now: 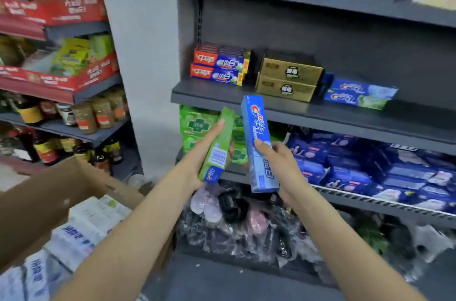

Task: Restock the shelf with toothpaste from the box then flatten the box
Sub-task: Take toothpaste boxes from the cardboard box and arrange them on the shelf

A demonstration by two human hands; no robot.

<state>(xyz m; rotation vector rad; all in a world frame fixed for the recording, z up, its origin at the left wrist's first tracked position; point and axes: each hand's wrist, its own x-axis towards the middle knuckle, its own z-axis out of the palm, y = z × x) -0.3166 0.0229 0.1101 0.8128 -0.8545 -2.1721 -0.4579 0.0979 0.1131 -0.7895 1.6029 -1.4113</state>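
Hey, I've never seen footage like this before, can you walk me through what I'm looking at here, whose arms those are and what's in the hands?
There is one picture, shot by a wide-angle camera worn on a person's head, looking forward and down. So the two bare arms reaching in from below are that person's own.

The left hand holds a green toothpaste box. The right hand grips a blue toothpaste box, held roughly upright.

Ahead is a dark grey shelf with small stacks of toothpaste: red and blue boxes, gold boxes and blue boxes with green ends.

At lower left stands an open cardboard box with more white and blue packs inside, apparently the stock being unpacked.
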